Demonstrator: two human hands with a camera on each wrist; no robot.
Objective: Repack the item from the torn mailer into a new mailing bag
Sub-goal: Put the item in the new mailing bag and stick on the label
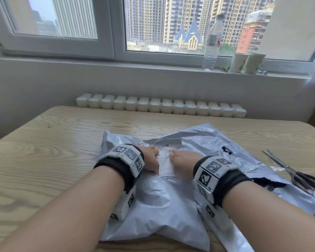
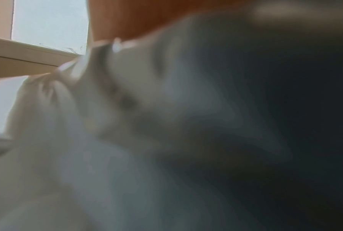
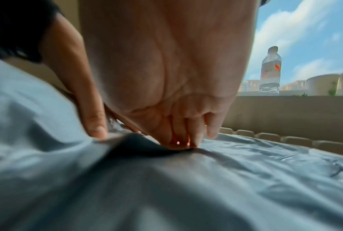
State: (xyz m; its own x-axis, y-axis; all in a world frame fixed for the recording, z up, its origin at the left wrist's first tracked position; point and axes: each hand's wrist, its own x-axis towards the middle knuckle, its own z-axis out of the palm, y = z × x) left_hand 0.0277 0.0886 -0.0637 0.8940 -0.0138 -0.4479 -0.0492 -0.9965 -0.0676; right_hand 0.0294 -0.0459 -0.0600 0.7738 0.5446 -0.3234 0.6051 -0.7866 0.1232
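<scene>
A plump grey mailer with a white shipping label lies on the wooden table in front of me. My left hand sits at the label's left edge and my right hand at its right edge, both with fingers curled down into the plastic. In the right wrist view my right hand pinches a raised fold of the mailer between thumb and fingertips. The left wrist view is blurred and shows only bunched pale plastic. A second grey mailer, flat and torn with black showing, lies under and to the right.
Scissors lie on the torn mailer's right side near the table edge. On the window sill stand a water bottle and two paper cups. A white radiator runs behind the table's far edge.
</scene>
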